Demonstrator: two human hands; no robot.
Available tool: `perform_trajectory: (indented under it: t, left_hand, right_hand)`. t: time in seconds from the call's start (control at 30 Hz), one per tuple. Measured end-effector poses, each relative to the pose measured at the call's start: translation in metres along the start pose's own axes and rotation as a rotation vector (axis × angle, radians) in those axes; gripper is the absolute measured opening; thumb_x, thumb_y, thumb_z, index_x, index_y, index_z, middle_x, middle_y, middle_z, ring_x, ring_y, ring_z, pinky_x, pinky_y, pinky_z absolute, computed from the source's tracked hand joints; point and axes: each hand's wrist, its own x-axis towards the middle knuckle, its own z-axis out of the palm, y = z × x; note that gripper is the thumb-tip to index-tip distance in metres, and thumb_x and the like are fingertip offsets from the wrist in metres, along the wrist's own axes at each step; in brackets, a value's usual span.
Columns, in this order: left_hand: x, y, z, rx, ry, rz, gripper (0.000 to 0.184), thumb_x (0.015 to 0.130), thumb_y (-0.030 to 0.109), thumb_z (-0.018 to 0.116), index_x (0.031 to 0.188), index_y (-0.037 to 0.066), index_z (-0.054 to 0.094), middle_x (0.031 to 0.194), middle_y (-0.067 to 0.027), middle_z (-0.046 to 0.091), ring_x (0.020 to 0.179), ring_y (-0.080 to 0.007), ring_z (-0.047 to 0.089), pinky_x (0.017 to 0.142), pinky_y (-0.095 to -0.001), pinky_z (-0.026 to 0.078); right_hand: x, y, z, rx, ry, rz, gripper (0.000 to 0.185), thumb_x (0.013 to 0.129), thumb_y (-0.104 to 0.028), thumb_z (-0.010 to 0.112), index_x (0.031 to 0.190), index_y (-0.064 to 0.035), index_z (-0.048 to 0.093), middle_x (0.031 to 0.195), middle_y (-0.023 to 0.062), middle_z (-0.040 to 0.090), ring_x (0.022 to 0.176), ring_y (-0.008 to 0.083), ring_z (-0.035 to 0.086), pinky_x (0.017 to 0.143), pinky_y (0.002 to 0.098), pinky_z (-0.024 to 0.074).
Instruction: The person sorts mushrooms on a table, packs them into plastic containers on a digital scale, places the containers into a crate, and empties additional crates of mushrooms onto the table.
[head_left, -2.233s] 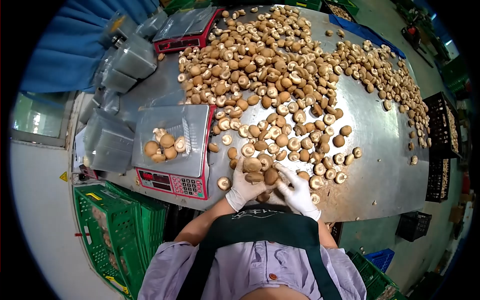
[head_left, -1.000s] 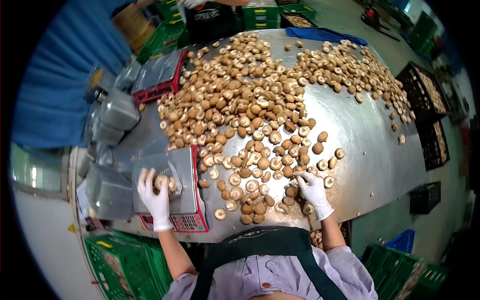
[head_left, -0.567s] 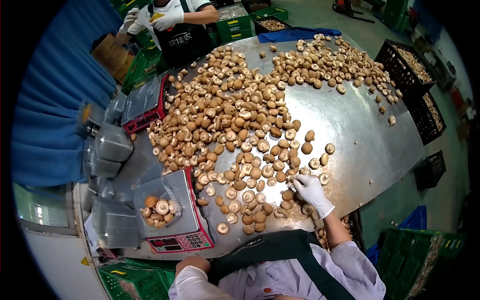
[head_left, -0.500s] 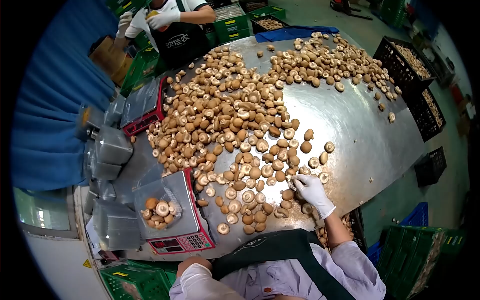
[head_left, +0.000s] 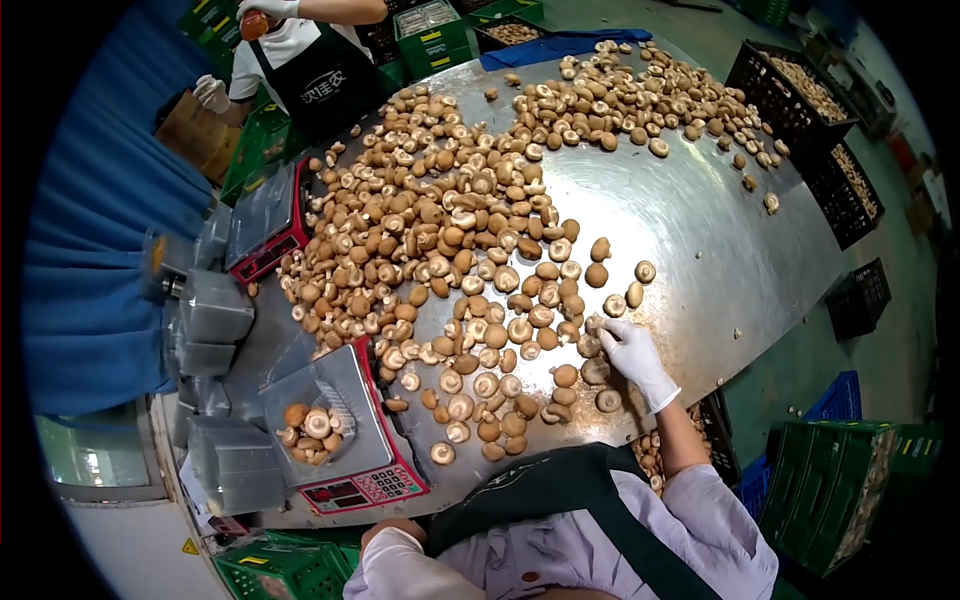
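My right hand (head_left: 635,357), in a white glove, is closed at the fingertips on a brown-capped mushroom (head_left: 594,325), partly hidden by the fingers. Loose mushrooms (head_left: 595,371) lie on the metal table just below and left of this hand. Of my left arm only a bit of bare skin and a pale sleeve show at the bottom edge; the left hand is out of sight. On a red-framed scale (head_left: 365,487) at the near left stands a clear plastic tub (head_left: 345,405) with several mushrooms (head_left: 315,432) in it.
A large heap of mushrooms (head_left: 420,210) covers the left and far table (head_left: 720,240). A second scale (head_left: 268,225) and stacked clear tubs (head_left: 235,465) line the left side. Black crates (head_left: 790,95) stand at the far right. Across the table is a co-worker in a dark apron (head_left: 325,85).
My right hand has shifted slightly up and right, with a mushroom at its fingertips. The whole view has moved a little. The co-worker has raised one hand and lowered the other.
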Motion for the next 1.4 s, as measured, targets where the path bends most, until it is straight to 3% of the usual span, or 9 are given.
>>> perform_trajectory:
  t: [0.2,0.33,0.5,0.6,0.8,1.03,1.17,1.27,1.4]
  left_hand:
    - [-0.006,-0.003,0.005,-0.058,0.059,-0.03,0.046,0.091,0.056,0.039,0.086,0.018,0.064,0.076,0.0035,0.052,0.061,-0.0131,0.05,0.046,-0.0264,0.034]
    - [-0.012,-0.004,0.005,-0.054,0.072,-0.041,0.051,0.089,0.061,0.04,0.083,0.016,0.064,0.076,0.0022,0.053,0.062,-0.0148,0.052,0.047,-0.0274,0.035]
    - [-0.019,-0.001,0.016,-0.035,0.153,-0.046,0.055,0.087,0.064,0.04,0.077,0.015,0.063,0.075,0.0006,0.054,0.06,-0.0164,0.051,0.047,-0.0285,0.034]
    - [-0.017,0.004,0.024,-0.073,0.288,-0.014,0.054,0.09,0.061,0.036,0.068,0.017,0.058,0.071,-0.0004,0.051,0.052,-0.0155,0.041,0.044,-0.0287,0.028]
    - [-0.021,0.003,0.015,-0.109,0.176,-0.029,0.046,0.089,0.059,0.041,0.089,0.017,0.06,0.081,-0.0031,0.056,0.056,-0.0163,0.046,0.047,-0.0284,0.033]
    - [-0.029,0.006,0.01,-0.181,0.103,0.007,0.048,0.088,0.056,0.047,0.112,0.017,0.061,0.092,-0.0064,0.063,0.061,-0.0173,0.052,0.051,-0.0281,0.04]
    - [-0.031,-0.003,0.017,-0.115,0.327,0.056,0.052,0.093,0.055,0.039,0.091,0.015,0.07,0.09,-0.0066,0.061,0.06,-0.0169,0.05,0.049,-0.0286,0.037]
    - [-0.021,0.009,0.019,-0.244,0.232,-0.135,0.053,0.092,0.056,0.039,0.093,0.014,0.07,0.089,-0.0067,0.06,0.061,-0.0169,0.05,0.049,-0.0285,0.038]
    - [-0.035,0.01,0.02,-0.132,0.176,-0.094,0.054,0.092,0.057,0.038,0.091,0.014,0.071,0.087,-0.0065,0.06,0.056,-0.0166,0.049,0.048,-0.0276,0.036]
  right_hand:
    - [-0.011,0.008,-0.003,-0.172,-0.064,0.072,0.023,0.081,-0.025,0.062,0.098,-0.0124,0.069,0.08,0.0155,0.066,0.072,0.0299,0.065,0.068,0.0371,0.0519]
    - [-0.036,0.012,0.014,-0.59,-0.066,-0.183,0.021,0.074,-0.027,0.068,0.085,-0.0092,0.066,0.073,0.0106,0.063,0.069,0.0266,0.063,0.063,0.0381,0.051]
    - [-0.042,0.028,0.032,-0.652,-0.028,-0.278,0.029,0.071,-0.023,0.071,0.093,-0.0067,0.063,0.085,0.0108,0.063,0.076,0.0292,0.06,0.068,0.0382,0.0504]
    - [-0.039,0.021,0.021,0.09,-0.147,0.21,0.029,0.085,-0.023,0.057,0.105,-0.0032,0.063,0.089,0.0125,0.067,0.074,0.0258,0.063,0.069,0.0305,0.0495]
    - [-0.021,0.016,0.011,1.311,-0.251,0.455,0.033,0.092,-0.02,0.042,0.115,0.0015,0.052,0.1,0.0147,0.063,0.084,0.0248,0.064,0.069,0.0317,0.0513]
    - [-0.008,0.027,0.023,1.555,-0.206,0.572,0.037,0.095,-0.02,0.034,0.121,0.0038,0.045,0.107,0.021,0.061,0.088,0.0298,0.064,0.073,0.0362,0.0541]
    - [-0.005,0.028,0.029,1.578,-0.16,0.609,0.04,0.096,-0.019,0.032,0.127,0.0043,0.043,0.108,0.0213,0.06,0.087,0.0288,0.064,0.073,0.0363,0.0546]
    - [-0.005,0.028,0.031,1.573,-0.168,0.571,0.043,0.096,-0.015,0.026,0.132,0.0059,0.038,0.12,0.0252,0.054,0.099,0.0308,0.061,0.079,0.0383,0.0557]
    - [-0.001,0.016,0.027,1.632,-0.11,0.602,0.041,0.099,-0.022,0.03,0.126,0.0068,0.042,0.108,0.0227,0.06,0.089,0.0271,0.064,0.073,0.0334,0.0574]
